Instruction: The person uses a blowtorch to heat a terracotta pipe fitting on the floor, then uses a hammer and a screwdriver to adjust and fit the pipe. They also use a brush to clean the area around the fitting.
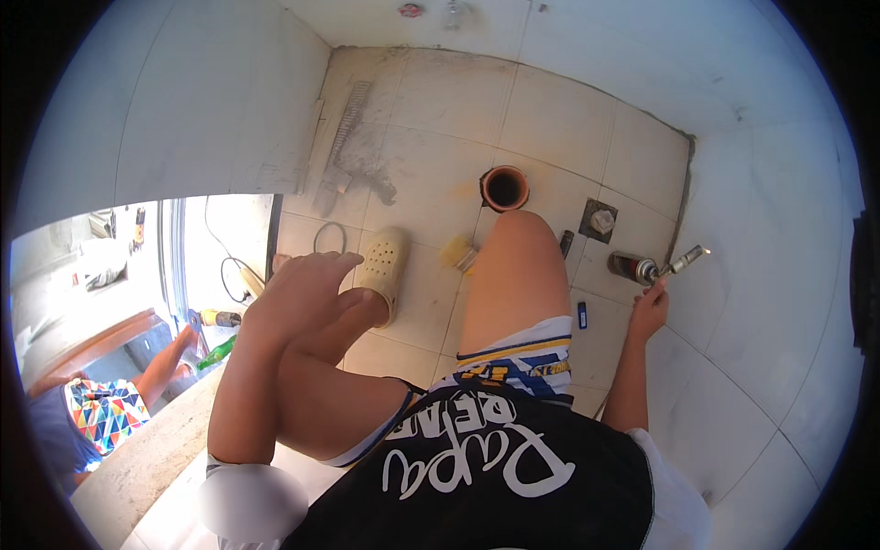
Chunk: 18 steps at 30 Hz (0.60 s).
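In my right hand (649, 312) is a gas torch (631, 267), gripped near its valve. Its dark canister points left and its metal nozzle tilts up to the right; a bright spot shows at the tip, though I cannot tell whether it is a flame. My left hand (316, 280) hangs over my bent left knee with its fingers stretched out, holding nothing. Between my legs and the far wall, an orange pipe opening (504, 188) rises from the floor tiles. A blue lighter (582, 315) lies on the floor left of my right hand.
A square floor cutout (600, 221) holds a pale lump. Beside my right knee are a small dark object (566, 242) and a yellowish brush (457, 253). Tiled walls (761, 229) close in. Through the left opening sit another person in patterned shorts (108, 411) and a green bottle (216, 353).
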### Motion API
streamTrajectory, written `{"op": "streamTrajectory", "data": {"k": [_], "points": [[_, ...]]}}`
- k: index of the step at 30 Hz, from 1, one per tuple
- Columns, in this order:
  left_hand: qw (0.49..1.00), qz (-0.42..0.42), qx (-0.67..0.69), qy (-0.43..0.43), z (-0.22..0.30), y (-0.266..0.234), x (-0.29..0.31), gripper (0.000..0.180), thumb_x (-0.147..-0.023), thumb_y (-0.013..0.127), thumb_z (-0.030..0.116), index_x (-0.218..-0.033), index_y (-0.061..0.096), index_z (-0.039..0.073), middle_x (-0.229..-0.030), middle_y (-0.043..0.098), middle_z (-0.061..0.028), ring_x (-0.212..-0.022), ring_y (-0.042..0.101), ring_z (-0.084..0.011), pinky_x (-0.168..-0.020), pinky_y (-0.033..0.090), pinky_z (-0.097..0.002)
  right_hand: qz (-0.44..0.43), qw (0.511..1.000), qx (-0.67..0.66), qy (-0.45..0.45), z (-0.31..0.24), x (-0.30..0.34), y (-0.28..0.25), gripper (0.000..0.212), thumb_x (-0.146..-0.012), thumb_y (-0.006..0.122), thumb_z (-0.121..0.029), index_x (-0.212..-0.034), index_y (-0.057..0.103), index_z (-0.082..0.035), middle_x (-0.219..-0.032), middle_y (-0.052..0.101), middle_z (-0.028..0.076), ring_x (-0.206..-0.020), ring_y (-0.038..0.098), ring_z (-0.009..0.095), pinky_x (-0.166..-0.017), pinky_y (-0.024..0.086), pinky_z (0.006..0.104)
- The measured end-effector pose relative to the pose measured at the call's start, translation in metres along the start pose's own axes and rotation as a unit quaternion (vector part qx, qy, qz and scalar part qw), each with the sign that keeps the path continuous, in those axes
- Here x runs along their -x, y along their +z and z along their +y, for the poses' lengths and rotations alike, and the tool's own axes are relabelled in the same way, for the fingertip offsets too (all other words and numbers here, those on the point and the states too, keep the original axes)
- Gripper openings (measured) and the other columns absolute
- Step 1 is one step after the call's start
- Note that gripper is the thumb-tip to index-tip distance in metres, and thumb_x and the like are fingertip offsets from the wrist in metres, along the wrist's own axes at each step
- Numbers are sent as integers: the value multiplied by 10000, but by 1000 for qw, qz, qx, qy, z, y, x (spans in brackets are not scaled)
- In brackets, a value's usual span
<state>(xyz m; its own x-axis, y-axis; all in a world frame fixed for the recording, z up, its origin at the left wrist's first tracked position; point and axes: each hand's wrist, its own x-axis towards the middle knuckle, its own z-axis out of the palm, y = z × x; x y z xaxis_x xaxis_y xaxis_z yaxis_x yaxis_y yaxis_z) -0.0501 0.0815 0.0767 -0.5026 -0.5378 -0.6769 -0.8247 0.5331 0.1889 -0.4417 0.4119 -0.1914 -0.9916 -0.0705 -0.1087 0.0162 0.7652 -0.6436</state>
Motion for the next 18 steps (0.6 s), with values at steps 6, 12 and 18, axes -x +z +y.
{"op": "streamTrajectory", "data": {"k": [6, 12, 18], "points": [[998, 56, 10, 4, -14, -9, 10, 496, -928, 671, 384, -1316, 611, 82, -1165, 685, -173, -1096, 642, -336, -964, 492, -435, -7, 998, 31, -49, 0, -5, 3, 605, -1027, 495, -510, -883, 623, 64, -772, 675, 155, -627, 683, 224, -582, 516, 349], [999, 40, 28, -3, -30, -13, 9, 494, -924, 681, 372, -1328, 607, 97, -1167, 685, -162, -1095, 640, -334, -961, 493, -436, -6, 994, -103, 29, 14, 0, 6, 620, -1032, 460, -542, -860, 604, 36, -752, 650, 110, -613, 655, 191, -549, 524, 310], [998, 32, 40, -22, -36, -16, 10, 500, -921, 688, 374, -1332, 609, 100, -1153, 689, -160, -1066, 648, -332, -938, 502, -428, 6, 997, -79, 19, 21, 3, -1, 601, -1037, 434, -555, -887, 568, 11, -741, 604, 92, -608, 631, 169, -517, 512, 289]]}}
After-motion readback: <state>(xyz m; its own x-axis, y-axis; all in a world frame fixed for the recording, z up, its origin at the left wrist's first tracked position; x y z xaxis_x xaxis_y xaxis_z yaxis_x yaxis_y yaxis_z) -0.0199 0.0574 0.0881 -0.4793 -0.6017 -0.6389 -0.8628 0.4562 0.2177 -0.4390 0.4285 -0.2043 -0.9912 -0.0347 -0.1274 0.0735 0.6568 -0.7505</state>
